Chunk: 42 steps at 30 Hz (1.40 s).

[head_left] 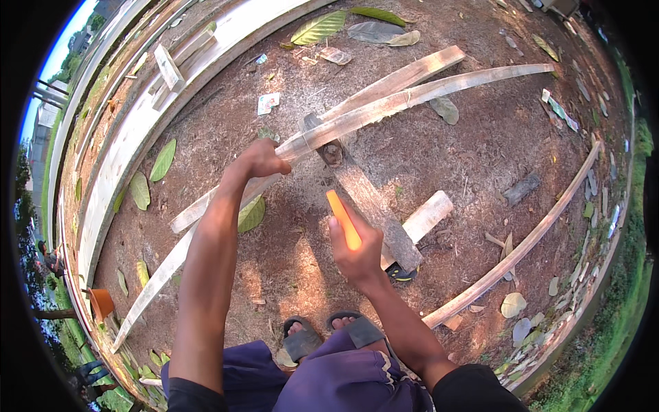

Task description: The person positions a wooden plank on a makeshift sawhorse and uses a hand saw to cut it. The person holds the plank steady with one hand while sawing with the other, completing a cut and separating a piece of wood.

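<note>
My left hand [264, 158] grips a long pale wooden strip [367, 113], which lies slantwise with a second strip [429, 63] across a short, weathered timber [360, 192]. A dark round mark or hole [331, 152] shows on that timber just beneath the strips. My right hand [353, 244] is closed round an orange object [338, 206], seemingly a tool handle; whatever else it has is hidden or too small to make out. It is held a little below the crossing, left of the timber's lower part. A pale short board [429, 214] and a black-and-yellow item [401, 273] lie at that timber's lower end.
Long planks [110, 199] with small wood pieces [168, 69] line the left. A long strip [508, 264] lies at the right. Dry leaves [319, 27], scraps and my sandalled feet [298, 336] are on the dirt. An orange bucket [101, 302] and a person [51, 261] show at far left.
</note>
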### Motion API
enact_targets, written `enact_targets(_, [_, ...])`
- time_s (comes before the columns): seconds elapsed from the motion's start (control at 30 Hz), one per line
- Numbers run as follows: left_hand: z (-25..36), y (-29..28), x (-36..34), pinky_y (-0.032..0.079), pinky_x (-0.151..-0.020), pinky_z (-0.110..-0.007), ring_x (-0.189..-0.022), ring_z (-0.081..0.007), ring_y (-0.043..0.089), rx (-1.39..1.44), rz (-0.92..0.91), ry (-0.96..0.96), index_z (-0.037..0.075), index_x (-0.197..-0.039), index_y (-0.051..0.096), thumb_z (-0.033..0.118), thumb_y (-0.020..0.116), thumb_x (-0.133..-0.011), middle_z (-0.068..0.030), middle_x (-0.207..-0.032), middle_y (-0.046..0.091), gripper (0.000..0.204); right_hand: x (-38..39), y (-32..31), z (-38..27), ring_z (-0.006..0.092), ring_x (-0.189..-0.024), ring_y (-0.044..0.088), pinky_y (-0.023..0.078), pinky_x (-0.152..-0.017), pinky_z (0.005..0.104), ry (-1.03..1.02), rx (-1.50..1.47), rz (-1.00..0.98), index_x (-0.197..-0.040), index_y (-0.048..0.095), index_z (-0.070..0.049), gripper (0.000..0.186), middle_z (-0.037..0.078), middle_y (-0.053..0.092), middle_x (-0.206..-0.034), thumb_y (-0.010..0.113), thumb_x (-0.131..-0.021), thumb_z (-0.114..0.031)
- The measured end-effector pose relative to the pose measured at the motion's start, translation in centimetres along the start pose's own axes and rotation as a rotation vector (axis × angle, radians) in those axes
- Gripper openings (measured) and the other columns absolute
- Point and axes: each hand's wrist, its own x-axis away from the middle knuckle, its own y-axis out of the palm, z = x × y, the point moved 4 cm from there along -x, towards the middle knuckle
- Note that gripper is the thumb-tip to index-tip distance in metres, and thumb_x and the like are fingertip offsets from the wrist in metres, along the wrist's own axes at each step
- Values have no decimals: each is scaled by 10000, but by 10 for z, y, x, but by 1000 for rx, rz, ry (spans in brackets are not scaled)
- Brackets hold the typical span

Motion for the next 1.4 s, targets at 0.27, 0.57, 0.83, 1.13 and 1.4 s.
enact_targets(0.27, [13,6,-11,566,-781,-413,-819,-325,730,69,-90,-10,-88,-847,745,315,781,-646,-229,-861,746,452,-30,7,4,189,-748,742,569,-651,323,-71,-45,59,-1350,647,12,418,220,748,-986,662,-957,-130])
enact_targets(0.57, [-20,-13,-15,570,-863,-425,-940,-380,730,109,-57,-11,-135,-932,737,298,788,-619,-315,-1005,733,537,70,-40,6,220,-959,766,589,-859,318,-150,36,-19,-1350,625,85,443,223,758,-1120,645,-951,-107])
enact_targets(0.83, [-3,-5,-23,556,-871,-415,-962,-372,728,156,-154,-33,-138,-959,740,314,812,-582,-293,-1041,743,593,-72,28,-15,208,-742,718,555,-675,362,-9,-51,0,-1350,634,-10,401,198,717,-888,624,-984,-173])
enact_targets(1.13, [-6,-3,-16,543,-815,-409,-922,-345,721,161,-148,-32,-147,-928,730,291,786,-603,-278,-977,745,548,9,-3,10,199,-810,760,587,-708,297,-251,13,66,-1375,602,75,469,214,762,-1084,663,-950,-116])
enact_targets(1.4, [-32,-10,-8,551,-868,-414,-975,-363,725,137,-109,-25,-93,-922,770,343,800,-593,-273,-1043,749,547,39,-13,19,178,-739,724,577,-683,324,-226,11,33,-1344,627,83,452,173,761,-950,665,-951,-137])
